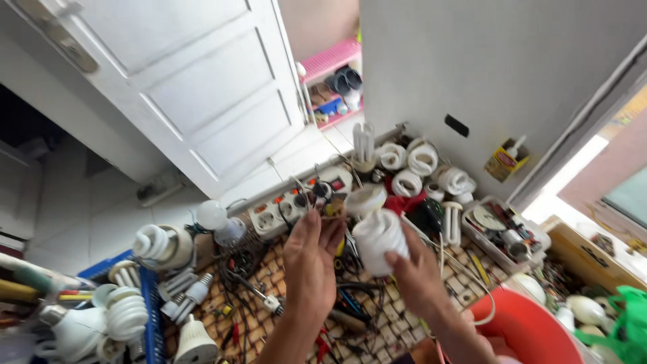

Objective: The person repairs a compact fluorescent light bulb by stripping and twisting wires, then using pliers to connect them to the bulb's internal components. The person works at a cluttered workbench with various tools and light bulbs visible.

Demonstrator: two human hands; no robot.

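My right hand [418,273] grips a white plastic lamp base [379,239] held up over the mat. My left hand [310,259] pinches a small circuit board [331,207] with wires, right beside the lamp base and just below its white cap [364,199]. Both hands are raised in the middle of the view.
A white power strip [283,210] lies behind the hands. Several spiral lamps [412,165] stand along the wall, and more lamps [125,313] fill a blue crate [153,317] at left. A red bucket [532,327] sits at lower right, a tray of parts [502,232] beside it. A white door [195,87] stands open.
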